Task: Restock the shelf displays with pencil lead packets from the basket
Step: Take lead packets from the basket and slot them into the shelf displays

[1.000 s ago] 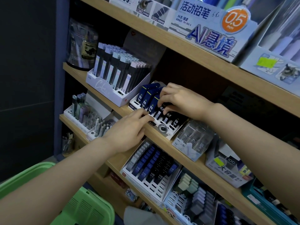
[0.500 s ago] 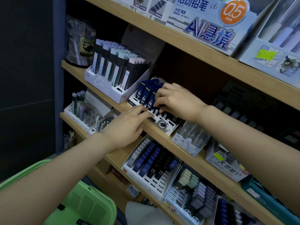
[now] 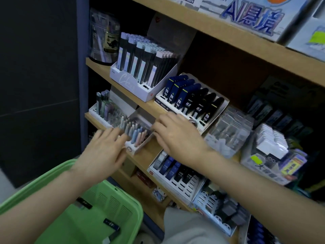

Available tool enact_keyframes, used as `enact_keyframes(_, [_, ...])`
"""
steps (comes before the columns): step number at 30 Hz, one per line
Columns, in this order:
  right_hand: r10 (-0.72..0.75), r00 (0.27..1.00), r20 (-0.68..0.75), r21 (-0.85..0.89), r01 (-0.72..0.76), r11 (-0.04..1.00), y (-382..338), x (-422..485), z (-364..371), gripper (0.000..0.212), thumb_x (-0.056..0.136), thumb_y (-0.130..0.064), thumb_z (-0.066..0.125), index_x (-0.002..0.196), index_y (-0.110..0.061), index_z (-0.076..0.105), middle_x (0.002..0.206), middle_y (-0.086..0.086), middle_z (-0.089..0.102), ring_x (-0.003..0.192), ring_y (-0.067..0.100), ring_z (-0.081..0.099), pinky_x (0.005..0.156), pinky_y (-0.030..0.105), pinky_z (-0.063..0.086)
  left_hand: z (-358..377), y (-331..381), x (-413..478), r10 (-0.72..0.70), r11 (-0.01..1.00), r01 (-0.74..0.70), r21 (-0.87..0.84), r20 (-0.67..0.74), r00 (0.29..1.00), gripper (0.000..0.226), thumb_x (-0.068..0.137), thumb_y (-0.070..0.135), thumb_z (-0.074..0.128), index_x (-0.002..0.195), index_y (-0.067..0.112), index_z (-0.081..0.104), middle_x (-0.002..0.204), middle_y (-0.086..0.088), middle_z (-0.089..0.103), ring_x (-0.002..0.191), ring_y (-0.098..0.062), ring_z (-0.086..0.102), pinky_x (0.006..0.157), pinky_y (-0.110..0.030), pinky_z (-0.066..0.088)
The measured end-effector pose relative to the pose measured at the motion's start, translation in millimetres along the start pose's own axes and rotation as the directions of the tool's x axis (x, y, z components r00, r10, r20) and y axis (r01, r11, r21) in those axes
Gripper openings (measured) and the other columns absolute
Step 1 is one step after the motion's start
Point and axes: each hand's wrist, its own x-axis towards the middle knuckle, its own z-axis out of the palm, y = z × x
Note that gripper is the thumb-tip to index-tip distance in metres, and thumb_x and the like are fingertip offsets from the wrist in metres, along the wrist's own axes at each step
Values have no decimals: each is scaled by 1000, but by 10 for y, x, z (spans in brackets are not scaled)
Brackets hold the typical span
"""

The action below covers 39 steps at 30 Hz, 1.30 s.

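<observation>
Green plastic basket (image 3: 112, 201) sits below the left forearm, near side of the shelving. Two dark pencil lead packets (image 3: 111, 224) lie loose on its floor, apart from each other.

Left hand (image 3: 103, 154): fingers straight and spread, nothing held. Blurred. Fingertips are at the near edge of a small white stand of pastel tubes (image 3: 135, 134); contact cannot be told.

Right hand (image 3: 179, 138): palm down, fingers extended toward the left hand, nothing held. It hovers over the front edge of the wooden shelf (image 3: 147, 152).

Just beyond the right hand's knuckles is a white display tray (image 3: 159, 100), tilted back. Its slots hold upright navy lead packets (image 3: 177, 92) on the side toward the left hand and black lead packets (image 3: 202, 103) on the other side.

Under the right wrist, one shelf down, is another white tray of HB 0.5 lead packets (image 3: 175, 171).
</observation>
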Motion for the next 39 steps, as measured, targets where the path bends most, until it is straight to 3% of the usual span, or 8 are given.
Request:
enact_keyframes(4, [-7, 998, 67, 133, -2, 991, -476, -42, 497, 14, 77, -20, 73, 87, -13, 65, 85, 3, 61, 79, 22, 58, 67, 31, 46, 263, -338, -637, -163, 986, 157, 56, 121, 979, 34, 81, 35, 38, 94, 17, 63, 89, 2, 55, 85, -16, 45, 76, -30, 28])
enact_keyframes(10, [-77, 926, 370, 420, -93, 903, -1341, -147, 1504, 24, 88, -21, 62, 110, -11, 61, 106, 5, 60, 97, 22, 58, 82, 33, 50, 606, -848, -1624, -417, 909, 388, 152, 313, 853, 46, 82, 41, 36, 106, 14, 65, 98, -5, 63, 87, -28, 64, 83, -37, 40])
enact_keyframes(15, [-151, 749, 645, 577, -348, 739, -2079, -255, 2342, 38, 99, -15, 43, 136, -7, 41, 133, 9, 43, 122, 23, 43, 102, 32, 37, 795, -1292, -2139, -673, 724, 668, 171, 390, 629, 49, 89, 30, 53, 132, 6, 52, 131, -22, 53, 120, -44, 49, 100, -59, 39])
enact_keyframes(22, [-228, 371, 900, 425, -630, 650, -2698, -748, 3313, 51, 94, -10, 54, 142, -9, 35, 143, 8, 39, 126, 25, 45, 107, 36, 38, 1076, -1622, -2342, -767, 595, 790, 148, 398, 503, 63, 96, 26, 48, 151, 13, 21, 156, -14, 21, 141, -35, 23, 116, -50, 16])
enact_keyframes(28, [-342, 201, 918, 395, -547, 738, -2750, -1087, 3730, 56, 89, -6, 60, 141, -10, 39, 140, 8, 42, 127, 25, 43, 107, 34, 36, 1287, -1632, -2410, -805, 574, 807, 136, 275, 526, 59, 89, 37, 36, 143, 11, 35, 139, -18, 44, 123, -37, 42, 101, -55, 37])
enact_keyframes(31, [-350, 181, 919, 393, -478, 785, -2720, -1127, 3912, 40, 91, -7, 56, 130, -5, 48, 133, 13, 47, 121, 27, 45, 100, 35, 40, 1333, -1639, -2404, -817, 568, 816, 109, 195, 543, 56, 86, 35, 38, 138, 12, 41, 132, -16, 50, 117, -33, 46, 96, -49, 39])
enact_keyframes(35, [-450, 49, 892, 442, -311, 841, -2772, -1174, 3983, 15, 91, -15, 59, 103, -5, 58, 114, 12, 54, 93, 23, 55, 83, 30, 47, 1349, -1637, -2419, -810, 583, 808, 85, 138, 570, 53, 87, 30, 41, 136, 11, 45, 129, -14, 53, 115, -28, 44, 92, -40, 36])
enact_keyframes(39, [-512, -1, 859, 501, -210, 840, -2793, -1161, 3962, 29, 92, -22, 58, 116, -4, 58, 121, 12, 52, 105, 25, 56, 95, 35, 46, 1349, -1650, -2426, -810, 584, 808, 78, 125, 573, 52, 87, 28, 43, 136, 12, 45, 128, -14, 53, 114, -27, 44, 91, -39, 35])
